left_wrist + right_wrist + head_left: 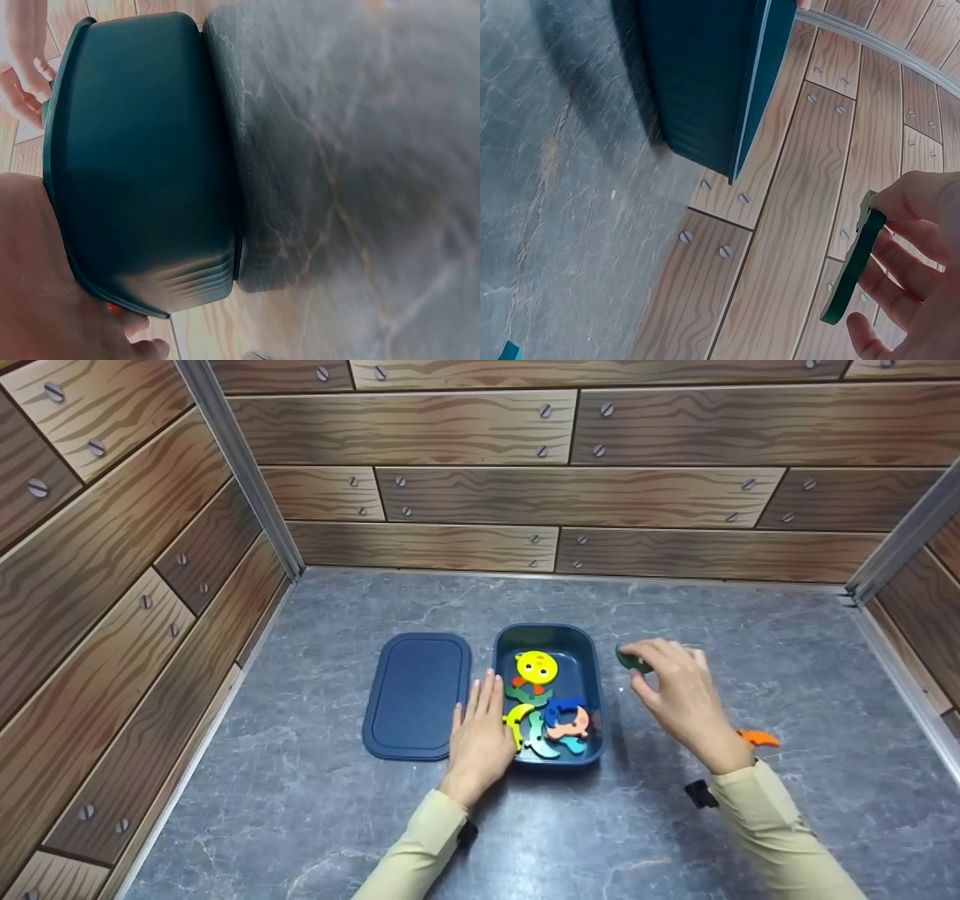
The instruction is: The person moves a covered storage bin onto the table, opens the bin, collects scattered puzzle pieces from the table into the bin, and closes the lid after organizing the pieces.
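Note:
A dark blue lidless box holds several flat colored pieces: a round yellow piece with a face, a yellow crescent, a salmon piece, and green, teal and blue ones. My left hand rests along the box's left rim, its fingers straight. Right of the box, my right hand is raised and pinches a dark green flat piece between thumb and fingers. The green piece's full outline is partly hidden by the fingers.
The dark blue lid lies flat left of the box, next to my left fingers. An orange piece lies on the grey marbled table by my right wrist, partly covered. Wood-patterned walls stand behind and at both sides.

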Available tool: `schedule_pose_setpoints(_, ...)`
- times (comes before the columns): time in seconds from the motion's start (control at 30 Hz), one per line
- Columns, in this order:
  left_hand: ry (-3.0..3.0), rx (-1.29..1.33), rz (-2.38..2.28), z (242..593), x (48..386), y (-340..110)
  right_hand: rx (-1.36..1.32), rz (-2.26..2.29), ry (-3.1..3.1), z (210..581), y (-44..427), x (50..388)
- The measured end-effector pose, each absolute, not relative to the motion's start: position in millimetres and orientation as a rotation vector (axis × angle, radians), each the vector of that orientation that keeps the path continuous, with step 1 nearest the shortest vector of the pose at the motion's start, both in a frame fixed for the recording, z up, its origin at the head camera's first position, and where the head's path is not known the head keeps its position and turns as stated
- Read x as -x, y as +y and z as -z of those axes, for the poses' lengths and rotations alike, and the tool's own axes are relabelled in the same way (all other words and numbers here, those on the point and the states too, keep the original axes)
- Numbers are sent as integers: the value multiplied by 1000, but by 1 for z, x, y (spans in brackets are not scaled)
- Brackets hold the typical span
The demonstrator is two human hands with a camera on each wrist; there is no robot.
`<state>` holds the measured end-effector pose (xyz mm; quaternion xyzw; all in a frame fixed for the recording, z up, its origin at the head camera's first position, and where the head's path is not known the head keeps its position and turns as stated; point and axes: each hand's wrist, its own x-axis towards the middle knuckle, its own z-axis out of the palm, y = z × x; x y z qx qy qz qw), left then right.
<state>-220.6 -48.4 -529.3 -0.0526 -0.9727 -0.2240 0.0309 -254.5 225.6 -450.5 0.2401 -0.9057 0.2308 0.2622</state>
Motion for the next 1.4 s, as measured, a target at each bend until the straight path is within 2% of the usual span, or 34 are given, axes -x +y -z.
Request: schedule_pose_setpoints(1.4,-3005,153,670,530,222,-49,-836,-640,-2466,451,175,265)
